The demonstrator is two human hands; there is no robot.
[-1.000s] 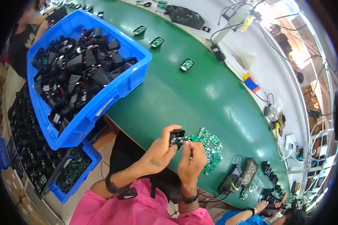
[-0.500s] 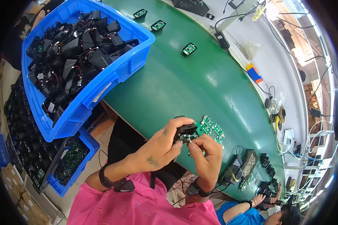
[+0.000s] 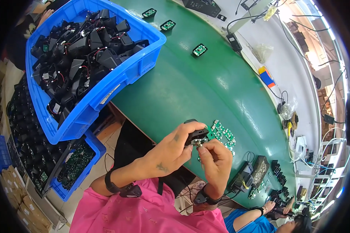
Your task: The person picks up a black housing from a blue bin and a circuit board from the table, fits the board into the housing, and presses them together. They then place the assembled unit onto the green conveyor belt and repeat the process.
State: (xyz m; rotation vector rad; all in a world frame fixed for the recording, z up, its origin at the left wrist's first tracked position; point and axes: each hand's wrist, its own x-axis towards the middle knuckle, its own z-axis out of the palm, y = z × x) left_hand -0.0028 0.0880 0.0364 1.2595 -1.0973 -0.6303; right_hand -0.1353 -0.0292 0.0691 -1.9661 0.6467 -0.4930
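My left hand [image 3: 173, 149] grips a small black plastic housing [image 3: 193, 136] just above the near edge of the green table [image 3: 206, 89]. My right hand [image 3: 216, 159] pinches a small green circuit board [image 3: 200, 141] against that housing. Both hands meet over the table's edge, fingers closed on the parts. A stack of green circuit boards [image 3: 222, 134] lies on the table right behind my hands.
A big blue bin [image 3: 116, 73] of black housings with red wires stands at the left. A lower blue tray [image 3: 76, 163] holds green boards. Three small assembled units [image 3: 199, 49] lie farther up the table. Another person in blue [image 3: 252, 219] works at lower right.
My hands have stayed together on the housing and board, shifting slightly right along the table edge; the view tilted a little.
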